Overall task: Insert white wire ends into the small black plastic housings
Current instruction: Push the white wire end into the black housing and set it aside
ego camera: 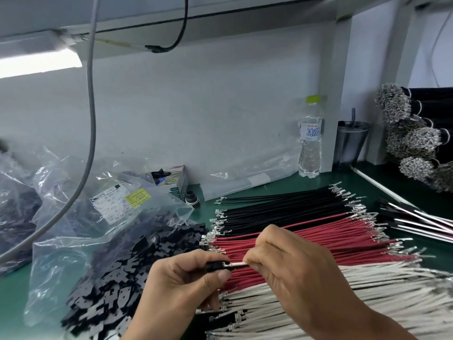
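Note:
My left hand (181, 283) pinches a small black plastic housing (215, 266) between thumb and fingers. My right hand (284, 261) pinches a white wire (239, 265) close to its end, and that end meets the housing's opening. Both hands hover above the wires. Below them a broad layer of white wires (367, 298) with metal terminals lies on the green mat. A heap of loose black housings (117, 285) spills from a clear bag at the left.
Red wires (318, 236) and black wires (282, 207) lie in rows behind the white ones. Clear bags (73, 192) of parts fill the left side. A water bottle (310, 138), a cup and bundles of black cable (416, 138) stand at the back right. Finished leads (421, 222) lie right.

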Demonstrator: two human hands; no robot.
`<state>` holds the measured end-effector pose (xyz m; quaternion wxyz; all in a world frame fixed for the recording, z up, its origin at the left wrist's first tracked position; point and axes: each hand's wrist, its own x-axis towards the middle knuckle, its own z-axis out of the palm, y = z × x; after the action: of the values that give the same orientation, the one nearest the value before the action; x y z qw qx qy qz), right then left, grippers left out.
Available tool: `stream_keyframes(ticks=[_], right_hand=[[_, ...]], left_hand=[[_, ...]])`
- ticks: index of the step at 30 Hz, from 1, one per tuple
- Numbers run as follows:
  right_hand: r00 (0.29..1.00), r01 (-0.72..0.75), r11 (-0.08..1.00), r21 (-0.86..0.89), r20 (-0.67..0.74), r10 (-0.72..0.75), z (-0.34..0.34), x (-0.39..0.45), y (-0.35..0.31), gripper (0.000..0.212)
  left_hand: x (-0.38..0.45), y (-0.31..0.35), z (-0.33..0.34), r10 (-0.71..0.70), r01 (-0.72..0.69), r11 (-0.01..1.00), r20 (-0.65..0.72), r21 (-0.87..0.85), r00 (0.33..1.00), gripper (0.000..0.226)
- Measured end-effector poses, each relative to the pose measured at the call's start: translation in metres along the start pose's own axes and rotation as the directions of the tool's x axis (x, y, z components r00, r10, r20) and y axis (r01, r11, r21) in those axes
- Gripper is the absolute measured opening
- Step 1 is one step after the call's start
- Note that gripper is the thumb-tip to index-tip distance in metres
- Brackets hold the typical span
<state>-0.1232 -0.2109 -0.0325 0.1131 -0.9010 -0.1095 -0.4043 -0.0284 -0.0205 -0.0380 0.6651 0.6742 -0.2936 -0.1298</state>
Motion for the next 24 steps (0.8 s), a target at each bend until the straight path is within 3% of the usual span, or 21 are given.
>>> stream_keyframes(ticks=[3, 11, 21, 24], right_hand=[[0.998, -0.062, 0.992, 0.112, -0.003, 0.063, 0.003, 0.000, -0.005, 0.025], [0.995, -0.099, 0.989, 0.108, 0.028, 0.096, -0.007, 0.002, -0.001, 0.027], [0.996, 0.068, 0.997, 0.044, -0.055, -0.065, 0.011, -0.007, 0.003, 0.023], [0.989, 0.089, 0.996, -0.013, -0.114, -0.090, 0.010, -0.003, 0.005, 0.023]], left_hand=[[-0.001, 0.000, 0.004, 0.040, -0.041, 0.998, 0.022, 0.049, 0.999, 0.019], [-0.001, 0.003, 0.001, -0.012, 0.012, 1.000, -0.004, 0.004, 1.000, 0.027], [-0.003, 0.002, 0.005, 0.004, -0.008, 0.998, 0.055, 0.065, 0.998, 0.015], [-0.002, 0.003, 0.003, 0.038, -0.039, 0.999, 0.035, 0.034, 0.999, 0.027]])
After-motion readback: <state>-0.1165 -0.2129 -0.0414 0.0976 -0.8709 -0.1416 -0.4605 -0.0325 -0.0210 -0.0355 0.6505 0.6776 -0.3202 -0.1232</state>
